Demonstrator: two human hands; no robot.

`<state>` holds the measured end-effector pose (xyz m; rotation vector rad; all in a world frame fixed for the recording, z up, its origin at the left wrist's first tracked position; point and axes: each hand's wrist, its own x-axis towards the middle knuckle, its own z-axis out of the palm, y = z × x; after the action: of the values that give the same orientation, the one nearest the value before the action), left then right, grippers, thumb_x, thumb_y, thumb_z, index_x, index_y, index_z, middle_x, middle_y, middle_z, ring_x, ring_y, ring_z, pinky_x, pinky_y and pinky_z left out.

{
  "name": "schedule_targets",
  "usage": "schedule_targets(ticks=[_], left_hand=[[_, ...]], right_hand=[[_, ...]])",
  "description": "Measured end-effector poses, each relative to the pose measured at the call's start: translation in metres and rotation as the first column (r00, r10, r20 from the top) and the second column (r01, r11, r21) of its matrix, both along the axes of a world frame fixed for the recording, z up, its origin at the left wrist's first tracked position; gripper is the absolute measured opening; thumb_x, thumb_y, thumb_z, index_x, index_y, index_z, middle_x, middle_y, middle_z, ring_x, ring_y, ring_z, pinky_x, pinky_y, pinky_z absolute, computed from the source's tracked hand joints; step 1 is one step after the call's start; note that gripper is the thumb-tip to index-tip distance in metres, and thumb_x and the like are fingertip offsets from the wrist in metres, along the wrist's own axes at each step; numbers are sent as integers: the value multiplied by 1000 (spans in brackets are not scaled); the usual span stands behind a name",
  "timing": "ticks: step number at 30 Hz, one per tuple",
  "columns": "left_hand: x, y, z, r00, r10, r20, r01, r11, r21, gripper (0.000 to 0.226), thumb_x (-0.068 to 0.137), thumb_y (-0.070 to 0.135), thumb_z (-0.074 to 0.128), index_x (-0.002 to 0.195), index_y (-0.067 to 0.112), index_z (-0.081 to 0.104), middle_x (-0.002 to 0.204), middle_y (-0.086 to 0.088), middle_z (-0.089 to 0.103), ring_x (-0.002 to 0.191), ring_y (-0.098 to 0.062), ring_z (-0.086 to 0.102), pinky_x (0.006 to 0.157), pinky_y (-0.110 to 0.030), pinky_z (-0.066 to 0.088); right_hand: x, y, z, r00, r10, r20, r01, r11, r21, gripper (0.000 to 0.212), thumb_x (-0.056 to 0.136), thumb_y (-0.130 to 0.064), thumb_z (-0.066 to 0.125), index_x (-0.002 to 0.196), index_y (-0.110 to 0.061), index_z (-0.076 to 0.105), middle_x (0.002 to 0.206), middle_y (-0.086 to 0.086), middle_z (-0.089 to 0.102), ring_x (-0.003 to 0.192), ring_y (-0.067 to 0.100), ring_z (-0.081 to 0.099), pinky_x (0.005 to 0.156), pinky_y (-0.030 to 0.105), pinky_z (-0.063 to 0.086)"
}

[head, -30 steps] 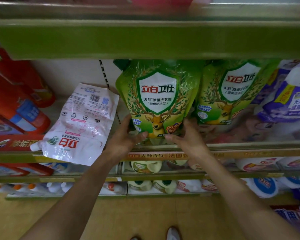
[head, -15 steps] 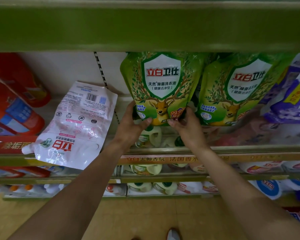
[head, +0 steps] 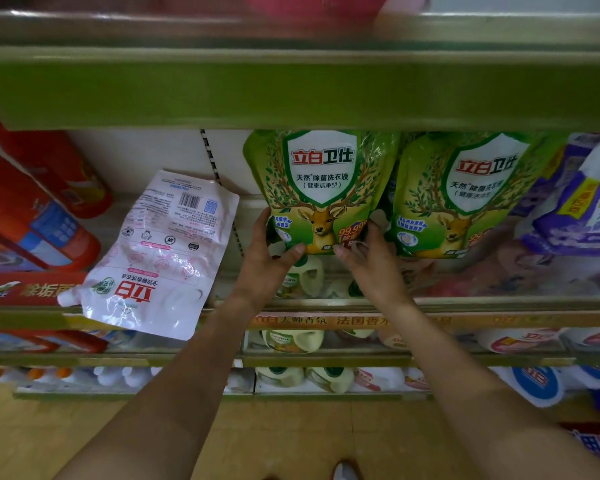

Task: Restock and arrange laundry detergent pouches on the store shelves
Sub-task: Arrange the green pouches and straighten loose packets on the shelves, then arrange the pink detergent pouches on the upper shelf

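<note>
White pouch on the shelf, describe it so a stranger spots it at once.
Find the shelf just under the broad green rail. Left of the upright green pouches rests the white pouch. Unlike them, it lies flat, barcode side up, overhanging the front edge.

Cream plastic jugs with dark green caps sit near the middle of the lower shelf, by its front edge. On the bottom shelf, white bottles with orange caps line the left end. A tan floor lies below.
</note>
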<state>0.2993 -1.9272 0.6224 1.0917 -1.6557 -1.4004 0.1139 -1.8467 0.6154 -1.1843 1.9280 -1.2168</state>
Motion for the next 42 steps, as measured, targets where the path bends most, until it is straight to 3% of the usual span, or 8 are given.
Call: schedule_targets(ticks=[4, 9, 11, 13, 17, 28, 38, 42], left_hand=[[12, 16, 2, 999, 38, 11, -38, 998, 46, 86, 89, 27, 75, 157, 31, 23, 155, 2, 46, 145, -11, 40, 109, -37, 48], [33, 32, 12, 993, 100, 59, -106, 990, 92, 72, 98, 22, 67, 156, 33, 27, 150, 6, 41, 142, -9, 38, 87, -10, 49], [44, 33, 13, 991, 114, 74, -119, 991, 67, 62, 97, 28, 67, 151, 35, 36, 147, 3, 47, 138, -15, 47, 95, -27, 55], [58, 34, 15, 982, 138, 128, -140, 990, 7, 54, 96, 32, 66, 146, 32, 45, 143, -2, 55, 132, -17, 54, 104, -39, 52], [81, 32, 23, 948, 249, 197, -236, 968, -85, 42, 99, 17, 63, 141, 20, 55, 131, -1, 63, 121, -14, 59, 86, -3, 45], [175, -12, 48, 810, 461, 363, -373, 882, -288, 33, 101, 15, 58, 134, 13, 61, 133, -11, 65, 121, -28, 62, 102, -40, 52], [210, -56, 43, 668, 221, 711, -231, 969, -85, 90, 75, 82, 49, 148, 30, 36, 128, -11, 65, 112, -34, 67, 94, -51, 57], [203, -55, 51, 749, 171, 641, -203, 979, -24, 78, 92, 44, 70, 154, 34, 25, 128, -10, 67, 104, -34, 71, 86, -50, 61]], right_hand=[[11, 20, 14, 990, -58, -125, 65, 997, 49, 59, 95, -30, 66, 147, -16, 42, 145, 7, 48, 131, 24, 50, 100, 24, 39], [25, 45, 11, 966, -141, -217, 141, 990, -14, 19, 95, -17, 65, 110, -15, 55, 111, 5, 59, 104, 25, 61, 87, 39, 51], [31, 46, 10, 961, -97, -259, 102, 995, 6, 16, 95, -16, 64, 110, -14, 58, 108, 4, 61, 100, 20, 61, 83, 34, 49], [41, 40, 13, 958, -36, -285, 42, 999, 13, 17, 95, -16, 64, 112, -15, 61, 107, 2, 62, 98, 18, 62, 83, 33, 49], [69, 23, 20, 961, 101, -256, -91, 995, 50, 27, 95, -14, 63, 122, -19, 61, 116, -2, 63, 105, 15, 61, 93, 39, 52], [142, -13, 35, 853, 426, -301, -374, 902, 215, 47, 95, -16, 63, 139, -25, 51, 143, -3, 49, 134, 14, 41, 101, 18, 30], [163, -25, 25, 855, 448, -262, -384, 886, 261, 61, 95, -13, 62, 149, -31, 39, 150, -6, 42, 141, 15, 30, 107, 20, 25], [163, -27, 26, 898, 404, -172, -354, 898, 261, 54, 102, -18, 53, 151, -34, 36, 153, -5, 38, 142, 13, 31, 105, 18, 28]])
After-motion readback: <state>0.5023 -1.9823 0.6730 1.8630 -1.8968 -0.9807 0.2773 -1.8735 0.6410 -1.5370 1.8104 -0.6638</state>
